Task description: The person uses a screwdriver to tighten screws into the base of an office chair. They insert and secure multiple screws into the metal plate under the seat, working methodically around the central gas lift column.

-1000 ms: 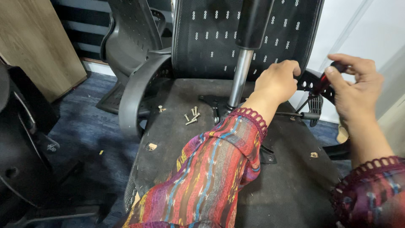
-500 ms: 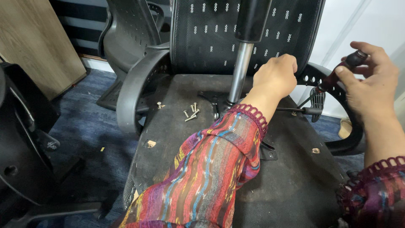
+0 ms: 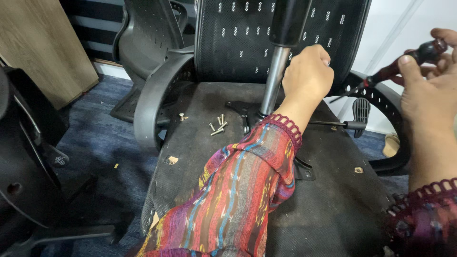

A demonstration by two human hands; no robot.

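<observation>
A: What is lying in front of the person?

B: An office chair is lying turned over, its black seat underside [image 3: 328,200] facing up and its mesh backrest [image 3: 238,43] standing behind. A grey armrest [image 3: 152,102] is curving down on the left, and a second one [image 3: 388,102] is arching on the right.

A: And the pole in the middle?

B: That is the gas cylinder [image 3: 276,71], a silvery tube with a black sleeve on top, rising from the mechanism plate on the seat.

A: What is the left hand doing?

B: The left hand [image 3: 308,76] is sitting closed into a fist just right of the cylinder, against the backrest; whether it is clamping anything, I cannot tell.

A: And the right?

B: The right hand [image 3: 428,93] is gripping a screwdriver [image 3: 404,64] by its dark red handle, fingers wrapped tight, the shaft pointing down-left toward the right armrest.

A: Anything smaller?

B: A black lever [image 3: 345,124] is sticking out to the right, and loose screws [image 3: 218,126] are lying on the seat, left of the cylinder.
</observation>
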